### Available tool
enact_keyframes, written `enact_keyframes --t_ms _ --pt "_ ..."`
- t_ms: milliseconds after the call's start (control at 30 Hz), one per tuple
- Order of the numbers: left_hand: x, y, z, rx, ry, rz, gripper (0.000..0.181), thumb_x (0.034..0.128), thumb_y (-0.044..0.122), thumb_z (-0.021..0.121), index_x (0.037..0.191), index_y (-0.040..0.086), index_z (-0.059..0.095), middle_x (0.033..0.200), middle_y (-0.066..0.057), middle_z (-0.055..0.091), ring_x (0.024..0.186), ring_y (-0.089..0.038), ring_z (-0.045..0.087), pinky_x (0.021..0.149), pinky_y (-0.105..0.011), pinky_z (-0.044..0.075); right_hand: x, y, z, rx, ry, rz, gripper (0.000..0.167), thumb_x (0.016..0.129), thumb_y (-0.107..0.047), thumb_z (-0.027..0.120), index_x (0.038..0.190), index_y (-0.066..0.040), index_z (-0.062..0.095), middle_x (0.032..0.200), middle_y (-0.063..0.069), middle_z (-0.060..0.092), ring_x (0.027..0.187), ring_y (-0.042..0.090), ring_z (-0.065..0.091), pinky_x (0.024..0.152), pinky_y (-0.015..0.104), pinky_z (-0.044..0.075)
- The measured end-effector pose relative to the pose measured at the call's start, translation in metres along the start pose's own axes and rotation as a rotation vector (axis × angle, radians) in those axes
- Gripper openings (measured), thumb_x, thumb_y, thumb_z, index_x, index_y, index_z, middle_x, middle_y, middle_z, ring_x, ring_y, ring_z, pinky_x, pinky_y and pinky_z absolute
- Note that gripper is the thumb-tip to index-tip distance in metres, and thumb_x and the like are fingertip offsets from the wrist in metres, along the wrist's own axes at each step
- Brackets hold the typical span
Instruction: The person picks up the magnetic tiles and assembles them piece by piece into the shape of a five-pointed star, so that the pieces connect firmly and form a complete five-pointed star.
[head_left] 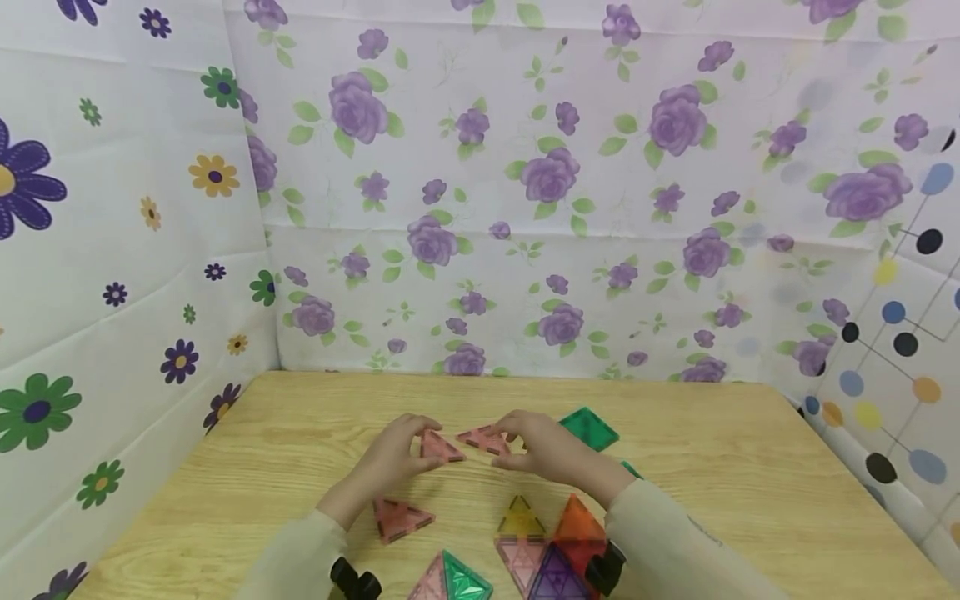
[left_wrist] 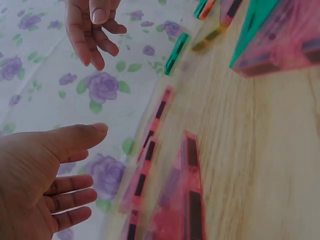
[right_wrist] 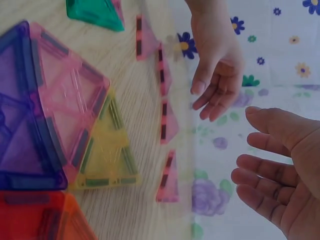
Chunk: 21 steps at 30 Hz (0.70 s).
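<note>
Though contact is unclear, both hands (head_left: 388, 457) (head_left: 546, 448) flank two pink triangles (head_left: 437, 448) (head_left: 482, 439).

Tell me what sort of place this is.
Probably a screened-off tabletop play area, perhaps indoors: a wood-grain table stands before a purple-flowered sheet, and translucent coloured tiles lie on it.

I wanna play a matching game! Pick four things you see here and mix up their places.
Things
1. Yellow triangle
2. Green diamond shape
3. Purple triangle
4. Flowery sheet

Places
A. Behind the table
B. Between a pink triangle and a red tile
C. Along that pink triangle's far edge
D. Right of the right hand

Pairs: 1-C, 2-D, 3-B, 4-A
</note>
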<state>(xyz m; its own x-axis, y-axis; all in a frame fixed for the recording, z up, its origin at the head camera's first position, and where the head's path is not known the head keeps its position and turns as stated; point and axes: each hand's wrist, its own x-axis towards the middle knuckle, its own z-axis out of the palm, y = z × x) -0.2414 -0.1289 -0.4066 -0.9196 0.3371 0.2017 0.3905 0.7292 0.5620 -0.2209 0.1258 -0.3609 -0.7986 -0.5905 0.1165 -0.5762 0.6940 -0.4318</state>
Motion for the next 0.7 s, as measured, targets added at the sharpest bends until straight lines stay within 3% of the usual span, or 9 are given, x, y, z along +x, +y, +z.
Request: enact_keyframes --t_ms 167,333,433,700 --pt "0.008 -0.011 0.007 0.059 0.016 0.000 0.045 0.0801 0.024 0.078 0.121 0.013 0.063 0.121 -0.011 0.061 0.112 -0.032 0.058 0.093 -0.049 0.049 0.014 0.013 0.006 -0.015 0.019 0.023 0.035 0.092 -0.023 0.066 0.124 -0.011 0.063 0.124 0.010 0.062 0.105 0.027 0.063 0.080 0.038 0.055" --pt "0.011 -0.018 0.014 0.103 0.044 -0.029 0.046 0.0802 0.026 0.078 0.122 0.013 0.063 0.121 -0.011 0.062 0.114 -0.032 0.057 0.100 -0.056 0.042 0.027 0.023 0.013 -0.047 0.016 0.038 0.033 0.091 -0.017 0.066 0.123 -0.009 0.064 0.124 0.009 0.062 0.105 0.028 0.063 0.083 0.040 0.055" --pt "0.011 -0.020 0.017 0.100 0.057 -0.042 0.046 0.0800 0.025 0.078 0.121 0.013 0.063 0.120 -0.011 0.063 0.114 -0.032 0.057 0.101 -0.059 0.036 0.032 0.028 0.018 -0.050 0.003 0.055 0.032 0.091 -0.014 0.067 0.122 -0.008 0.064 0.123 0.010 0.063 0.105 0.028 0.063 0.085 0.040 0.054" --pt "0.013 -0.028 0.027 0.064 0.069 -0.042 0.053 0.0758 0.030 0.081 0.121 0.010 0.063 0.113 -0.012 0.064 0.106 -0.033 0.058 0.100 -0.057 0.039 0.046 0.040 0.034 -0.003 -0.008 0.106 0.031 0.089 -0.013 0.068 0.120 -0.007 0.066 0.122 0.013 0.065 0.109 0.031 0.063 0.089 0.044 0.053"
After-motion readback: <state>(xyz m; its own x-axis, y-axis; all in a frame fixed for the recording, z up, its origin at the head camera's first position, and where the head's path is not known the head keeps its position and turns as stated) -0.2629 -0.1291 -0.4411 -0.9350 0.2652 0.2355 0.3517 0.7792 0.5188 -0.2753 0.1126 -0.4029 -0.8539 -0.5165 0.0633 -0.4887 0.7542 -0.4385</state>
